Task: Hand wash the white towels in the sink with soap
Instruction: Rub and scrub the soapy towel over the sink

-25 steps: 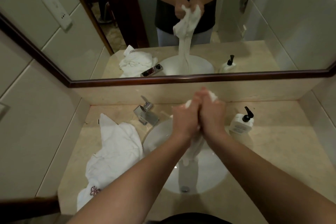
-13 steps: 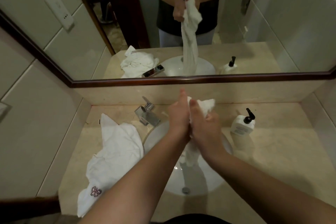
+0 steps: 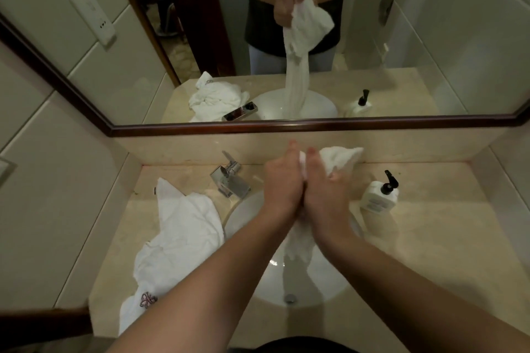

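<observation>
While both hands, left hand (image 3: pixel 282 183) and right hand (image 3: pixel 324 189), clasp one white towel (image 3: pixel 338 156) above the sink (image 3: pixel 246 215), rubbing looks underway; a second towel (image 3: pixel 177 232) lies left on the counter (image 3: pixel 444 238), seemingly unwashed.

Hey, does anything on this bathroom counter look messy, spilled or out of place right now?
Only the second white towel: it lies crumpled on the counter left of the sink, one edge drooping over the rim. The soap bottle stands upright, and no spill shows.
</observation>
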A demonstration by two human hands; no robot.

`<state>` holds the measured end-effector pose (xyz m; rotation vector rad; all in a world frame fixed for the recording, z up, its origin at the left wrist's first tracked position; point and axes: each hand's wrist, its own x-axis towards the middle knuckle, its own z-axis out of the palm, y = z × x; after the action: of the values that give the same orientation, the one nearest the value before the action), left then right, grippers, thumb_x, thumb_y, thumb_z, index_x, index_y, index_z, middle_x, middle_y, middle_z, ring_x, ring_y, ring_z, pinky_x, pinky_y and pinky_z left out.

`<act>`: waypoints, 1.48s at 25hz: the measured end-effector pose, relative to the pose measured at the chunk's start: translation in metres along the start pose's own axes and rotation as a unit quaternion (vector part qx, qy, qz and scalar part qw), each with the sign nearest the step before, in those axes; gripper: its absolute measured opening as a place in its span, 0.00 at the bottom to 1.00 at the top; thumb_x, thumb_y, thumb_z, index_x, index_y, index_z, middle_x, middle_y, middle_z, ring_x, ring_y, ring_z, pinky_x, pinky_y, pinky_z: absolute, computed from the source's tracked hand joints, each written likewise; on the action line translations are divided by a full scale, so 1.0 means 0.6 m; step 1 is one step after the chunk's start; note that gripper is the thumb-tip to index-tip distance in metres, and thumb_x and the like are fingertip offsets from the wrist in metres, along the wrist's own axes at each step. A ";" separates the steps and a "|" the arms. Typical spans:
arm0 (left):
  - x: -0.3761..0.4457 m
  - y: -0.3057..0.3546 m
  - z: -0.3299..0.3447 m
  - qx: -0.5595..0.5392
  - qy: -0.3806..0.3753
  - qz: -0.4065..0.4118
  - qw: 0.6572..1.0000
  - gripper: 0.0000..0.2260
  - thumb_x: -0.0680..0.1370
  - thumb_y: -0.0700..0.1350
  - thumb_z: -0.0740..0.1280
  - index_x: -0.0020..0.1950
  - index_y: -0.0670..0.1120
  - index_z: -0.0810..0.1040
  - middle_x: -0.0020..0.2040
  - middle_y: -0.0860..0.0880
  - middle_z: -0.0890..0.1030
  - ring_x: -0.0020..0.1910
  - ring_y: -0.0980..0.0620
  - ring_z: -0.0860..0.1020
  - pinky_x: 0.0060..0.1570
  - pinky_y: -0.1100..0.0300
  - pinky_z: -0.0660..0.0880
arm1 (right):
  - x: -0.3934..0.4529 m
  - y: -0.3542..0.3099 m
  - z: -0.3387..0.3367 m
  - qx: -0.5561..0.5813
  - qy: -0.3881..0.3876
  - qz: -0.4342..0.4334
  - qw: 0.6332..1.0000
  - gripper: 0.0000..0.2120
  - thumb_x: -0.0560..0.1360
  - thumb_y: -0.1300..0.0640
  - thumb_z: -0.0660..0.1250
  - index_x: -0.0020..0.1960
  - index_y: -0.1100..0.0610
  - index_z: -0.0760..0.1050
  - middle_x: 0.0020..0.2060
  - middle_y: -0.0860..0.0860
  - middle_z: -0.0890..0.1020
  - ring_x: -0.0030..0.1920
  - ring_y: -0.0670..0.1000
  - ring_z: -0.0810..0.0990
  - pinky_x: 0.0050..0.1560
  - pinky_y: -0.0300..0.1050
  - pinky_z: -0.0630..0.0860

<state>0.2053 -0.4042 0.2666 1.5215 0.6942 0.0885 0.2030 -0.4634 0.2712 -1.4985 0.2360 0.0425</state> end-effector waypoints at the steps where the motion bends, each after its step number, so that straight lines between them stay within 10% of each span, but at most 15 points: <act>1: 0.000 -0.002 -0.002 -0.025 0.014 -0.007 1.000 0.24 0.84 0.55 0.60 0.35 0.41 0.78 0.28 0.49 0.79 0.26 0.57 0.76 0.29 0.63 0.72 | -0.008 0.007 0.002 -0.018 -0.033 -0.010 0.999 0.16 0.81 0.50 0.63 0.38 0.57 0.77 0.28 0.49 0.81 0.30 0.41 0.81 0.31 0.33 0.74; 6: -0.025 -0.008 0.005 -0.005 -0.032 0.001 0.999 0.25 0.83 0.55 0.59 0.39 0.39 0.82 0.35 0.43 0.83 0.37 0.45 0.81 0.44 0.50 0.78 | 0.016 0.001 -0.008 0.011 0.030 0.032 0.999 0.18 0.80 0.47 0.63 0.37 0.58 0.75 0.25 0.47 0.80 0.28 0.45 0.80 0.27 0.35 0.73; 15: -0.021 0.022 -0.001 -0.052 -0.015 0.009 0.998 0.25 0.84 0.55 0.59 0.32 0.41 0.77 0.26 0.50 0.78 0.27 0.55 0.75 0.28 0.64 0.72 | -0.011 -0.015 -0.001 -0.017 -0.018 -0.038 0.999 0.19 0.81 0.48 0.63 0.34 0.55 0.75 0.26 0.52 0.80 0.27 0.42 0.78 0.30 0.37 0.75; 19: -0.036 0.011 0.006 -0.046 -0.046 0.033 0.997 0.25 0.84 0.55 0.59 0.40 0.38 0.82 0.36 0.43 0.85 0.35 0.53 0.81 0.37 0.60 0.76 | 0.015 -0.020 -0.010 0.003 0.037 -0.004 0.999 0.19 0.80 0.45 0.63 0.34 0.54 0.73 0.25 0.48 0.78 0.27 0.44 0.78 0.33 0.43 0.74; 23: -0.027 0.010 -0.006 -0.163 -0.015 -0.069 0.984 0.21 0.82 0.56 0.62 0.36 0.44 0.80 0.34 0.47 0.82 0.37 0.48 0.80 0.39 0.57 0.77 | -0.030 -0.010 -0.015 -0.063 -0.088 -0.059 0.992 0.20 0.81 0.49 0.62 0.36 0.59 0.77 0.26 0.51 0.80 0.27 0.42 0.78 0.29 0.34 0.72; 27: -0.040 0.012 0.005 -0.083 -0.056 -0.023 0.995 0.25 0.81 0.61 0.60 0.43 0.42 0.85 0.42 0.44 0.86 0.47 0.45 0.84 0.52 0.48 0.79 | 0.015 -0.028 -0.023 -0.047 -0.001 -0.066 0.997 0.22 0.81 0.46 0.62 0.32 0.58 0.74 0.24 0.51 0.76 0.25 0.46 0.75 0.28 0.42 0.71; 31: -0.027 0.024 -0.009 -0.134 -0.034 -0.071 0.988 0.22 0.82 0.58 0.60 0.41 0.43 0.81 0.36 0.47 0.84 0.38 0.50 0.83 0.37 0.59 0.79 | -0.030 -0.011 -0.011 -0.042 -0.095 -0.137 0.985 0.22 0.80 0.46 0.61 0.33 0.59 0.75 0.27 0.55 0.79 0.28 0.50 0.80 0.29 0.45 0.75; 37: -0.025 0.008 -0.003 -0.129 -0.005 -0.086 0.988 0.23 0.80 0.59 0.63 0.50 0.39 0.83 0.45 0.40 0.85 0.48 0.40 0.84 0.50 0.47 0.81 | -0.034 0.002 -0.018 -0.024 -0.074 -0.075 0.994 0.22 0.80 0.46 0.62 0.36 0.61 0.78 0.28 0.55 0.80 0.29 0.49 0.81 0.29 0.41 0.75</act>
<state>0.1942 -0.4095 0.2766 1.2087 0.7712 0.0385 0.1814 -0.4713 0.2730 -1.5487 0.0021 0.0387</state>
